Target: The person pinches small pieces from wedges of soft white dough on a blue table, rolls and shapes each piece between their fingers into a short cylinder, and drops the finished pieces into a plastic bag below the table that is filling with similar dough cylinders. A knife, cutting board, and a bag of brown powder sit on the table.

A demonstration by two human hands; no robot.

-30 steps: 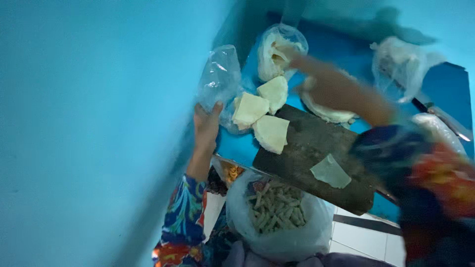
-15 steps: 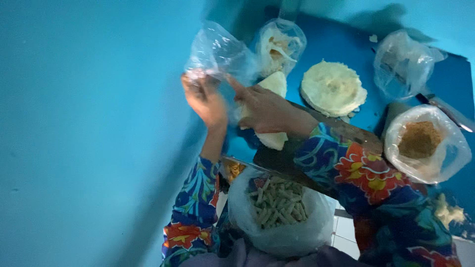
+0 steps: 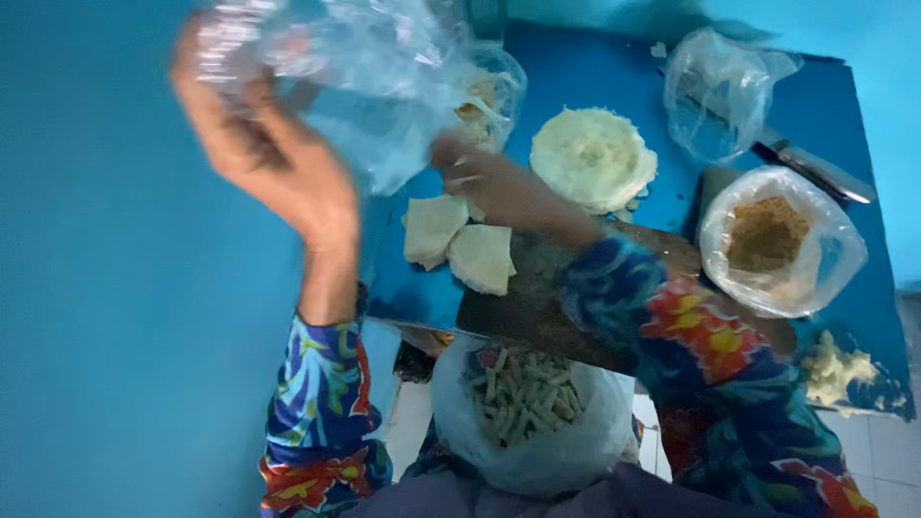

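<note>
Both hands share one grip on a clear plastic bag [image 3: 374, 86]: the left hand [image 3: 264, 153], raised and blurred, has its fingers closed on the bag's upper edge, while the right hand [image 3: 494, 182] pinches the lower part of the same film just above the tabletop [image 3: 614, 67]. The bag hangs in the air between them, stretched and crumpled, over the left end of the blue tabletop.

Nearest the person, a plastic bag of cut green beans [image 3: 528, 408] sits low, at the near edge. Just past it lies a dark cutting board [image 3: 537, 307], with two pale cabbage wedges [image 3: 460, 245] resting at its far left corner, just below the right hand. To the right stands an open bag of brown ground spice [image 3: 777, 240], and a few pale scraps [image 3: 835, 369] lie near the corner.

Farther on sits a round pale cabbage half [image 3: 593, 158], cut face up. Beyond it a bag holding pale vegetable pieces [image 3: 484, 96] shows behind the held film, an almost empty clear bag [image 3: 720, 91] stands at the far right, and a knife [image 3: 815, 168] lies beside it.

By the look of it, the bag is being worked open; the wedges lie closest, and the mouth would need spreading wide before anything fits inside.
</note>
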